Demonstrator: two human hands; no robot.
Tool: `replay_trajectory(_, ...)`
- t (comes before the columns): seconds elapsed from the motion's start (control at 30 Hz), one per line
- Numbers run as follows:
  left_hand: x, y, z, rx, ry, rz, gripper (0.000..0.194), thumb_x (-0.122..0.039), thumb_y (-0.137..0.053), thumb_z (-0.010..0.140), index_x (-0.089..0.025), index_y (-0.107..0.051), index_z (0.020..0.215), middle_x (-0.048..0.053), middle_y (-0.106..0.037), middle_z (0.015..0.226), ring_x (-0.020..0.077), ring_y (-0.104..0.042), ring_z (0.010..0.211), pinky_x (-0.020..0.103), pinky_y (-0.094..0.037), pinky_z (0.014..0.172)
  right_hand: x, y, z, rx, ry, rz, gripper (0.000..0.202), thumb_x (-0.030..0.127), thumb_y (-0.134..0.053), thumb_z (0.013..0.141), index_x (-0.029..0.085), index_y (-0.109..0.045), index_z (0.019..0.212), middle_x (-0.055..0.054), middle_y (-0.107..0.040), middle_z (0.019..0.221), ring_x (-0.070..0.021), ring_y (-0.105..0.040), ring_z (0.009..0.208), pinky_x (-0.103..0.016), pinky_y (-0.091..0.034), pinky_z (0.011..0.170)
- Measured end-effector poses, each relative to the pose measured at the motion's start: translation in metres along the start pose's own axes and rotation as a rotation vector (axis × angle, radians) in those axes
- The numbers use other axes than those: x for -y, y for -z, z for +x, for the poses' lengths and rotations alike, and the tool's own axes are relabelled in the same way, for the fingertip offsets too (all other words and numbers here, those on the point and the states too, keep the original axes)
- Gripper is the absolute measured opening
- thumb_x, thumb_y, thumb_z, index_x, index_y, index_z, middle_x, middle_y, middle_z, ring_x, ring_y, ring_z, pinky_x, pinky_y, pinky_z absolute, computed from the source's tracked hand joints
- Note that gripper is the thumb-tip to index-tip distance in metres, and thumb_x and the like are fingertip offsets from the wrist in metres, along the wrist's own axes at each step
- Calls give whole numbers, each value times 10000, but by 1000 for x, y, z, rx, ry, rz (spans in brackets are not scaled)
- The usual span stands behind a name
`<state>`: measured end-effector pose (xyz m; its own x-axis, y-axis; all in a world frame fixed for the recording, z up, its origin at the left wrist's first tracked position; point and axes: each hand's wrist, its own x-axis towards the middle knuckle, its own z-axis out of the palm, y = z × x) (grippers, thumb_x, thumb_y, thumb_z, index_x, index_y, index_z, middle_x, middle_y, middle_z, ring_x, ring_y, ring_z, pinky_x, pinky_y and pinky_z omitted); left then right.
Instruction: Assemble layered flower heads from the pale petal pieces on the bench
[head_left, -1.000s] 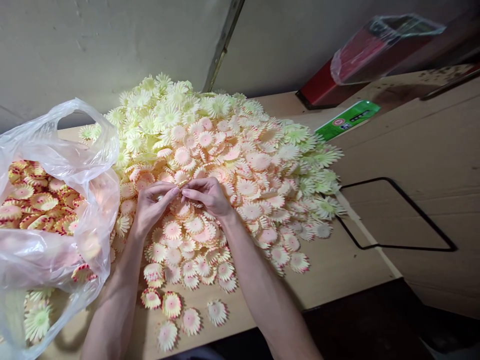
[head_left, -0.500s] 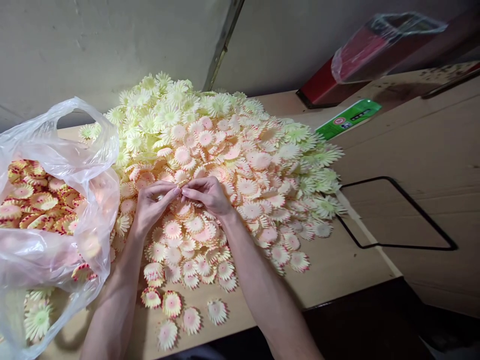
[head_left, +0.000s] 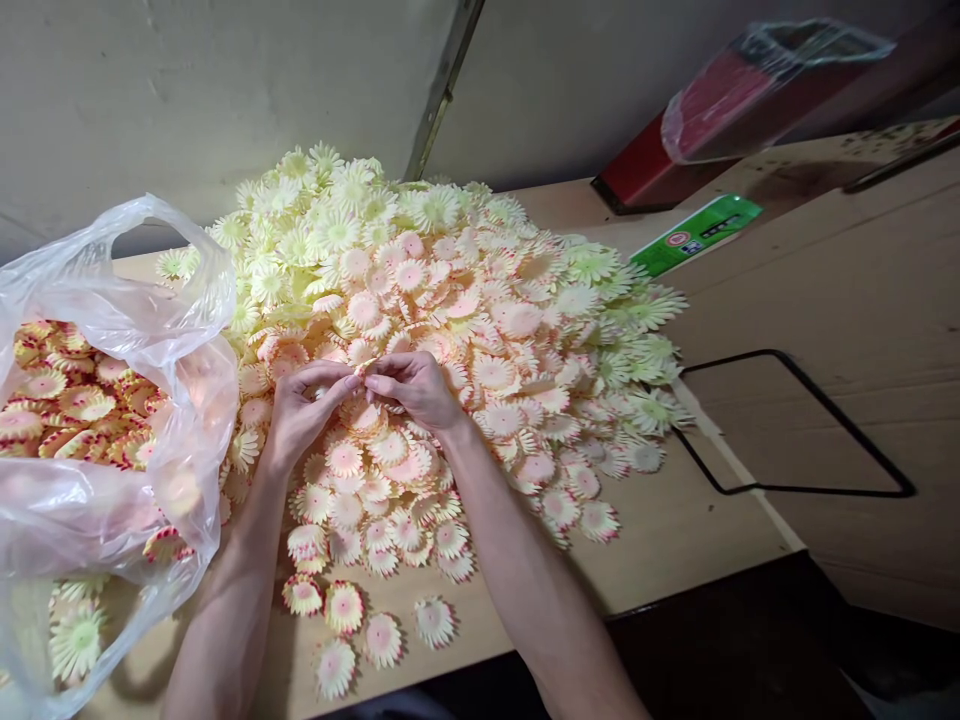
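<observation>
Both my hands meet over a wide heap of artificial flower heads (head_left: 517, 320), pale yellow with pink centres and pink-tipped petals. My left hand (head_left: 309, 402) pinches with thumb and forefinger, and my right hand (head_left: 415, 388) does the same right beside it. Between the fingertips shows a small piece of a flower head (head_left: 363, 369), cream with a bit of red; most of it is hidden by the fingers. Greenish-yellow flower heads (head_left: 337, 225) make up the back of the heap. Several loose flower heads lie near the table's front edge, between my forearms.
At the left stands an open clear plastic bag (head_left: 199, 400) with more red-edged flower heads inside. A red bin (head_left: 637, 165) with a plastic liner, a green packet (head_left: 694, 238) and a black wire frame (head_left: 840, 425) are on the right. A wall (head_left: 225, 90) rises behind the table (head_left: 660, 540).
Slightly more of the small piece shows above the fingertips now. Otherwise my hands and the heap stay almost as they were; the view shifts very slightly.
</observation>
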<state>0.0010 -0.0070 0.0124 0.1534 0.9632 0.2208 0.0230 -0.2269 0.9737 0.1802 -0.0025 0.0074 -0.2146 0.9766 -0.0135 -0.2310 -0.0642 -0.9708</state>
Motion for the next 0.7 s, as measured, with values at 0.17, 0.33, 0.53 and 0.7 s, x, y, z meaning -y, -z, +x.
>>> replay_trajectory(0.17, 3, 1, -1, -2, 35, -24, 226, -430, -791, 839, -206, -804, 815, 56, -784, 881, 185, -702, 833, 303, -542, 803, 0, 1, 0, -8, -20, -31, 263, 399, -855, 667, 168, -730, 670, 15, -633, 564, -69, -450, 484, -213, -323, 449)
replay_trajectory(0.33, 2, -1, 0, 21, 67, -63, 262, -463, -797, 819, -205, -784, 780, 45, -758, 836, 174, -667, 796, 293, -526, 780, -1, 3, 0, 5, -30, -8, 228, 369, -828, 643, 182, -699, 650, 43, -575, 520, -61, -388, 452, -211, -296, 436)
replay_trajectory(0.53, 3, 4, 1, -19, 162, -184, 293, -491, -815, 786, -205, -754, 765, 18, -705, 790, 124, -573, 646, 256, -451, 597, -2, 6, 1, -7, -60, 84, 162, 312, -748, 610, 184, -650, 618, 41, -564, 479, -61, -378, 389, -204, -255, 390)
replay_trajectory(0.7, 3, 3, 1, -89, 199, -239, 268, -461, -810, 788, -211, -717, 767, -1, -666, 748, 117, -573, 669, 244, -454, 606, -3, 8, 2, -14, -83, 133, 132, 291, -710, 590, 191, -637, 634, 30, -562, 486, -79, -394, 393, -216, -252, 375)
